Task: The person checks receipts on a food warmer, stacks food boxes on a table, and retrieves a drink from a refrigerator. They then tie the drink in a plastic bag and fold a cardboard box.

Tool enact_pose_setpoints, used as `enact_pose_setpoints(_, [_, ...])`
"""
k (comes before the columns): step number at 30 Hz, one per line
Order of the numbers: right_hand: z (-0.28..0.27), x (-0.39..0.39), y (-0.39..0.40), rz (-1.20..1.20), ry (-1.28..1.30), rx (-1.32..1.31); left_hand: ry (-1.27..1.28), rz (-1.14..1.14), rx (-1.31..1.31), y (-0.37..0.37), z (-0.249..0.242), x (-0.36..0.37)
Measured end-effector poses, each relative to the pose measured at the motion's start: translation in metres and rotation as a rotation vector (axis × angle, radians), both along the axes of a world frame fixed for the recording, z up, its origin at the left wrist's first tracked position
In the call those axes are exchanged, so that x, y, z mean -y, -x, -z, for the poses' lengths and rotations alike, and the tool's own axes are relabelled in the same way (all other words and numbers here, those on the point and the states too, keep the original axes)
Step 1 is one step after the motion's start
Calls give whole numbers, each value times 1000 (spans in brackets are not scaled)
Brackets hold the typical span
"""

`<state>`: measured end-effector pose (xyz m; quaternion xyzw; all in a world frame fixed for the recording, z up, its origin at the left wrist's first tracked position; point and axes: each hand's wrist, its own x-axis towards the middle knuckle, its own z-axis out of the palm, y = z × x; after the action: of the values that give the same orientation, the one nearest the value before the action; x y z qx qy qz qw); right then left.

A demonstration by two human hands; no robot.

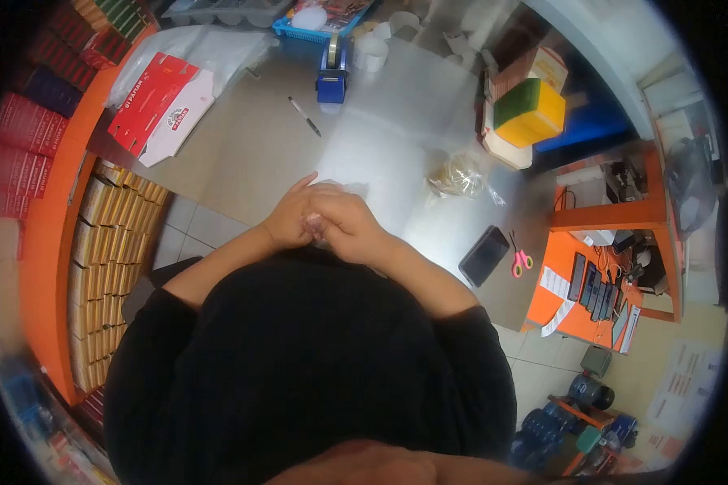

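Note:
Both my hands are clasped together at the near edge of the metal table (226, 158), close to my body. My left hand (294, 217) is partly covered, with one finger pointing up and its other fingers tucked in. My right hand (344, 220) lies over it, fingers wrapped around the left. A clear plastic piece (354, 189) lies just beyond the hands. Farther off are a pen (305, 116) and a blue tape dispenser (332, 74). To the right sit a transparent bag (459, 175), a black phone (484, 255) and pink scissors (521, 257).
A red and white flat box (158, 105) lies at the far left. A yellow and green box (530, 111) stands at the right edge. Orange shelves (48, 267) with stacked packs stand left; an orange shelf (562, 275) with several phones is right. A blue basket (306, 34) sits at the back.

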<state>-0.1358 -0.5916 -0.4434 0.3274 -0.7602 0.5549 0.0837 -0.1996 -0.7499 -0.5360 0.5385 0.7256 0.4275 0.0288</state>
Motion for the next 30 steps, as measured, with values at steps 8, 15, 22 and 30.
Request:
enact_pose_setpoints(8, [-44,-7,-14,-55,-26,-35,117,93,-168,4,-1,-13])
enact_pose_setpoints(15, [-45,-77,-17,81,53,107,63,5,99,6,4,-10])
enact_pose_setpoints(22, [14,-64,-36,421,-436,236,-256,-352,1196,-12,48,28])
enact_pose_setpoints(30, [69,-59,-14,637,-610,171,70,-43,1130,-1,44,-6])
